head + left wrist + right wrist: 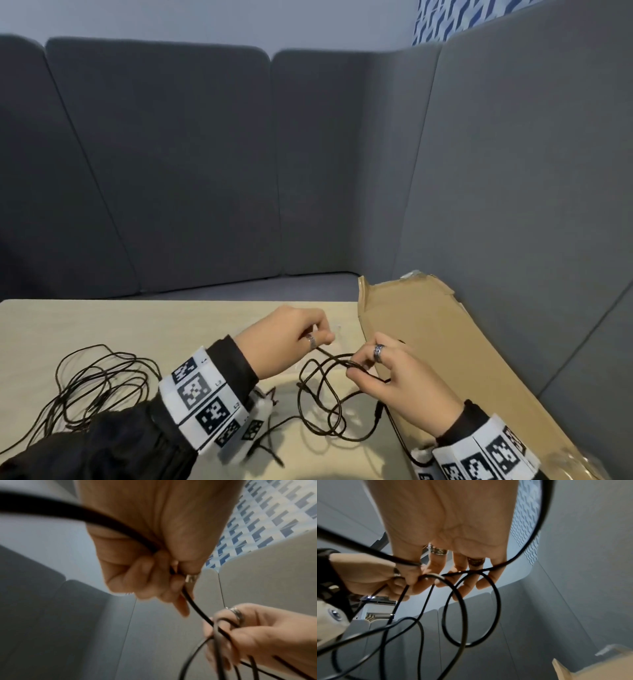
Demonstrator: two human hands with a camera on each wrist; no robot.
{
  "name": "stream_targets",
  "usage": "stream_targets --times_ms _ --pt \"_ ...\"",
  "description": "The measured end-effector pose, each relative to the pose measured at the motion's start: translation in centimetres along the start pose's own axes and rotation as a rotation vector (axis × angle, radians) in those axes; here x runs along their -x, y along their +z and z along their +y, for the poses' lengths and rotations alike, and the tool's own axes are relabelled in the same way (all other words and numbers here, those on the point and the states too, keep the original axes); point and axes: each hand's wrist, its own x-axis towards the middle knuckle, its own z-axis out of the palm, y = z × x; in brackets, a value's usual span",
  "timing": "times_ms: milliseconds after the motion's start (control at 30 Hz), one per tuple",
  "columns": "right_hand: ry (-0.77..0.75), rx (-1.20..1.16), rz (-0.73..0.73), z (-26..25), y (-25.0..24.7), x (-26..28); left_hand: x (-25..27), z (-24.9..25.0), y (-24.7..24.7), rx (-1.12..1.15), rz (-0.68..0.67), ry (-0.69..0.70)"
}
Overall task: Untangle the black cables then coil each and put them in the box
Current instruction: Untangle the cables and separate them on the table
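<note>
Thin black cable (320, 394) hangs in loops between my two hands above the pale table (137, 322). My right hand (383, 370) pinches the gathered loops at their top, thumb against fingers (426, 577); the coil (471, 608) dangles below it. My left hand (301, 332) grips a single strand (193, 605) that runs down to the right hand (240, 632). A loose tangle of black cable (99, 387) lies on the table at the left. The cardboard box (428, 342) stands at the right, its flap up.
Grey padded panels (205, 171) wall in the table at the back and right. A cable plug (378, 416) lies by the box's near edge. Both wrists wear white bands with black square markers (202, 401).
</note>
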Motion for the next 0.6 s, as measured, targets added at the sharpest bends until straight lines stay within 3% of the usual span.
stream_targets --times_ms 67,133,333,533,600 --pt "0.04 0.102 -0.017 0.6 -0.3 0.2 0.4 -0.7 -0.3 -0.094 -0.058 -0.039" --pt "0.092 0.205 -0.058 2.2 -0.4 0.6 0.9 -1.4 -1.1 -0.094 -0.013 -0.062" --pt "0.346 0.211 -0.271 7.3 -0.1 2.2 2.2 -3.1 -6.9 0.287 0.593 -0.13" --pt "0.476 0.394 -0.356 8.6 0.8 2.2 2.0 -4.0 -7.7 0.549 0.795 -0.186" --pt "0.461 0.32 -0.343 8.7 1.0 2.1 1.9 -4.0 -7.9 0.658 0.82 -0.2"
